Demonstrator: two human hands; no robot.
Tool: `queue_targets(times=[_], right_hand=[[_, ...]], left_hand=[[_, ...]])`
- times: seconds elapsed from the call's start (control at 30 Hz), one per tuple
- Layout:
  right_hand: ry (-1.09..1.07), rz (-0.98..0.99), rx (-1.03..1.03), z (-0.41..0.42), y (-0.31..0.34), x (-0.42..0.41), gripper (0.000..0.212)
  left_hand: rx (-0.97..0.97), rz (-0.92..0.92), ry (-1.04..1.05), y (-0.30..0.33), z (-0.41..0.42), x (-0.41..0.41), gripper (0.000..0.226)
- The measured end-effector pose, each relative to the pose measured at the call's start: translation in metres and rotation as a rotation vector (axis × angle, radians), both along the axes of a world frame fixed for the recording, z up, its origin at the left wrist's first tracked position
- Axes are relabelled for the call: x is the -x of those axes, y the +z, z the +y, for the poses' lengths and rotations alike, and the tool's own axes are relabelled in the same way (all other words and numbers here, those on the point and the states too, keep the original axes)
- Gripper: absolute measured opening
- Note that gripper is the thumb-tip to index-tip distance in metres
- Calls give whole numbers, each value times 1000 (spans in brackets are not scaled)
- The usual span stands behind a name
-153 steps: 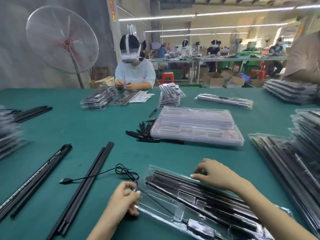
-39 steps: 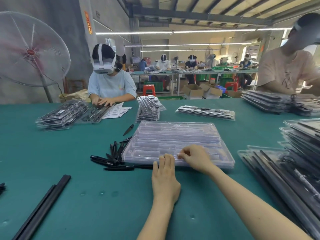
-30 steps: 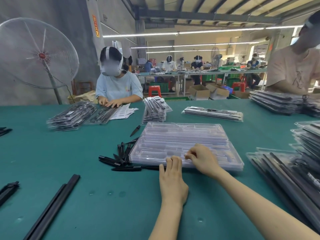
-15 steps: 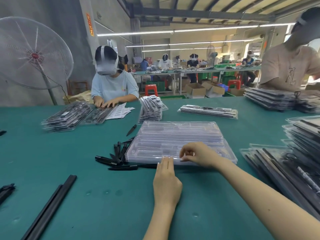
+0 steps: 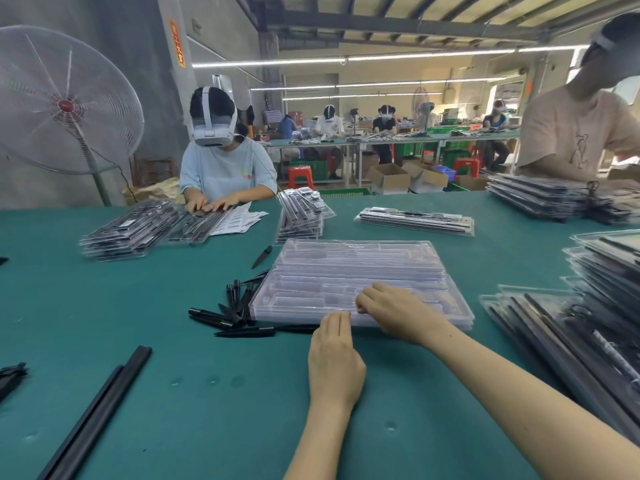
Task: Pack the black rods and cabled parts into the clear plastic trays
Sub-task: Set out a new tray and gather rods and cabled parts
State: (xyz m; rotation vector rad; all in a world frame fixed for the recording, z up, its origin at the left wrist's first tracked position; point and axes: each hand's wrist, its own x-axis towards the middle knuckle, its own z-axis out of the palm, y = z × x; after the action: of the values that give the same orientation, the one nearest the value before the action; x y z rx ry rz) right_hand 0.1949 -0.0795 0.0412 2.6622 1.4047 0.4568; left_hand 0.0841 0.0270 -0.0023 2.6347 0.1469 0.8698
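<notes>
A stack of empty clear plastic trays point(image 5: 349, 271) lies on the green table in front of me. My right hand point(image 5: 398, 315) rests on the stack's near edge, fingers curled and pinching the rim of the top tray. My left hand point(image 5: 334, 362) lies flat on the table with straight fingers touching the stack's front edge. Long black rods point(image 5: 100, 410) lie at the lower left. A loose pile of short black pen-like parts point(image 5: 235, 310) sits just left of the stack.
Filled trays are stacked at the right point(image 5: 588, 323), far right point(image 5: 540, 195), centre back point(image 5: 415, 220) and left back point(image 5: 131, 230). A person in a headset point(image 5: 221, 168) works opposite; another person point(image 5: 581, 126) stands at right. A big fan point(image 5: 65, 102) stands at left.
About five seconds ago my hands were at a filled tray close to me. Since then both have reached forward to the empty tray stack; in the last second they have barely moved.
</notes>
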Motion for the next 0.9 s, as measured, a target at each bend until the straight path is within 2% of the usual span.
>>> queue_targets(times=[0.1,0.33,0.43,0.5,0.6,0.73,0.83,0.9], right_hand=[[-28,-49,24,2,-6,3,29],[-18,-38,-16,2,-7,1,32],[-78,-18,-209,1,14,-1,32],[-106,-95,-345,8,47,-13,28],[-178,-170,-411,16,102,-30,20],[-291,-188,-770,-3,157,-47,16],[-200,-196,-826,-17,165,-38,15],[-143,-136,-809,-23,152,-22,13]], left_hand=[[-37,33,5,1,1,-1,62],[51,209,-10,-7,5,-12,69],[32,276,14,-8,5,-15,70],[19,302,35,-8,5,-14,70],[6,315,42,-11,6,-15,69],[5,288,40,-12,6,-15,68],[8,286,49,-15,7,-16,69],[-1,259,44,-13,8,-15,69]])
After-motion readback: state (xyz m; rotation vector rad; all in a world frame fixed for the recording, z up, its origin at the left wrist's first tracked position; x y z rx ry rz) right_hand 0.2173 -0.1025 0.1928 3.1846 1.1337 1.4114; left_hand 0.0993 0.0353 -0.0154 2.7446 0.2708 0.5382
